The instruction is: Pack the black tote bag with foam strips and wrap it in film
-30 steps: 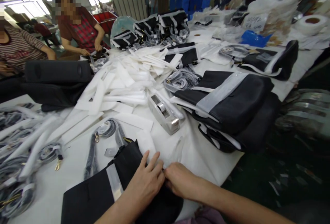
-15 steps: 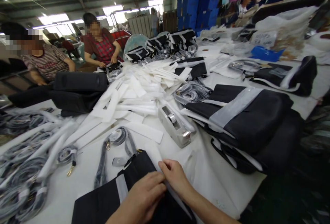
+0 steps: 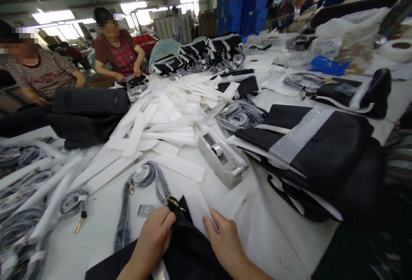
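In the head view, the left hand (image 3: 157,230), knuckles up and fingers curled, grips the edge of a black bag (image 3: 189,245) at the near centre, close to a gold zipper (image 3: 174,203), while the right hand (image 3: 227,237) pinches a white strip (image 3: 197,205) between thumb and fingers, along the bag's right side. Far off, blue bins (image 3: 243,9) stand stacked (their contents are hidden, as is the bag's inside).
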Action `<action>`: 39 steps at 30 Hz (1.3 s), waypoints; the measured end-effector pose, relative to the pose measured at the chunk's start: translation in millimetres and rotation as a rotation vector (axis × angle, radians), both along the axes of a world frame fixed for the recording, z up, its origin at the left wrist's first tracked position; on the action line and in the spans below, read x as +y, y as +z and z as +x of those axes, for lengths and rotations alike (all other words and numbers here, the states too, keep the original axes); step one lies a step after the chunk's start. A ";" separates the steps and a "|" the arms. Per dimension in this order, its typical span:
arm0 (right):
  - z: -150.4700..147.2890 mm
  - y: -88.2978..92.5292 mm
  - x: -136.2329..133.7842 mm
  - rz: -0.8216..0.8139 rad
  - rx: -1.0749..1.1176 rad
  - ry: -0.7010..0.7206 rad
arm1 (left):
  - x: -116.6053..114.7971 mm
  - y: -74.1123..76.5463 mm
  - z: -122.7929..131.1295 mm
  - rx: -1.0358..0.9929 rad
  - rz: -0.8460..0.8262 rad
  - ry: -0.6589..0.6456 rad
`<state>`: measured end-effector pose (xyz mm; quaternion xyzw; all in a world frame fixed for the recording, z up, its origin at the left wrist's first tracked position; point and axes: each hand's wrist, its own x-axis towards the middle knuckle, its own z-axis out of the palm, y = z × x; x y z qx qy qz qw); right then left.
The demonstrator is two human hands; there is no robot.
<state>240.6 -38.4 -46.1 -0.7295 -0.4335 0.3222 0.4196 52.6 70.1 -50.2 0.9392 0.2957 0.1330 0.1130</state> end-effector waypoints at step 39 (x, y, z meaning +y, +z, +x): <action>-3.7 -11.5 7.3 -0.163 -0.280 0.241 | 28.3 18.7 13.2 0.107 -0.125 -0.207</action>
